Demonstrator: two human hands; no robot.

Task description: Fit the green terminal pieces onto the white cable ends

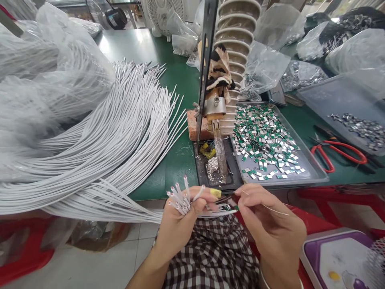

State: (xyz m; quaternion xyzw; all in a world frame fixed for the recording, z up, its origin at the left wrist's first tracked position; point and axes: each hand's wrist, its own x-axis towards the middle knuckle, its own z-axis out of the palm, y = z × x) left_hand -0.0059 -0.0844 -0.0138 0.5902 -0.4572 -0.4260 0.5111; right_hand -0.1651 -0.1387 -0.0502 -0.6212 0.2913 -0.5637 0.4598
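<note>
My left hand (180, 230) is closed around a bundle of white cables (182, 200), their cut ends pointing up above the thumb. Yellow tape (215, 193) wraps one of its fingertips. My right hand (270, 224) pinches a thin silvery solder wire (275, 210), which curves back over the fingers. Between the two hands, a bit of green (236, 208) shows by the right fingertips, partly hidden. Just beyond the hands, a clamped soldering iron (219, 150) points down over a dark tray (202, 172) holding solder scraps (212, 166).
A large heap of white cables (120, 132) covers the left of the green table (156, 180). Right of the iron, a metal tray (313, 172) holds many small green circuit boards (264, 140). Red-handled pliers (345, 150) lie beyond it. A ribbed hose (237, 32) rises behind the iron.
</note>
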